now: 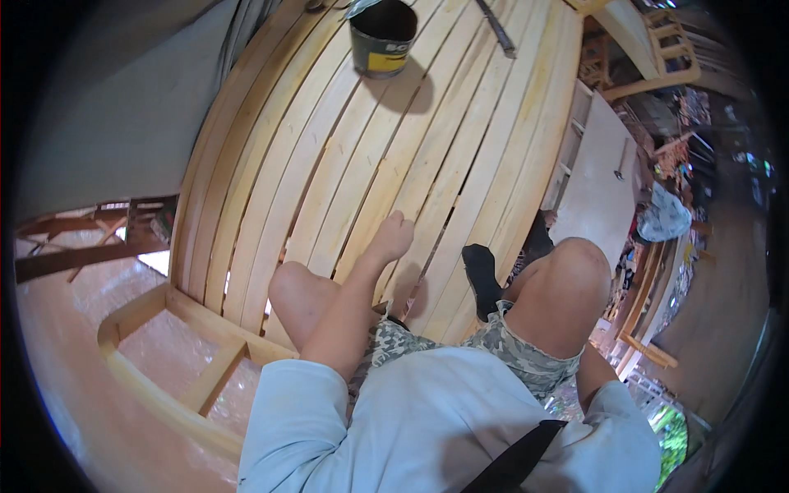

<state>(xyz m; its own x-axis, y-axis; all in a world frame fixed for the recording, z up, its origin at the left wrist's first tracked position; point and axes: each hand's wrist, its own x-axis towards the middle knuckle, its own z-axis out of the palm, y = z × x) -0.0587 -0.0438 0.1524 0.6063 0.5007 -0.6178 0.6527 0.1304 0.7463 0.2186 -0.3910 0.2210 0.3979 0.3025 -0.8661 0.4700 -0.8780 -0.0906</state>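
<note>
My left hand (393,236) is closed, its fingers curled together just over the pale wooden slats (329,189). Whatever it may hold is hidden. My right upper arm runs down behind my raised right knee, and its hand does not show. I sit on the slatted surface, one foot in a black sock (483,279) resting on it. Ahead of me stands a dark, open-topped container (382,41) with a yellow patch. To its right lies a long, dark, narrow tool (496,31) whose kind I cannot make out.
A curved wooden frame (136,378) adjoins the slats at the lower left. Grey cloth (123,99) hangs on the left. On the right are a pale flat panel (597,156), a clear plastic bag (664,215) and a wooden frame piece (674,49).
</note>
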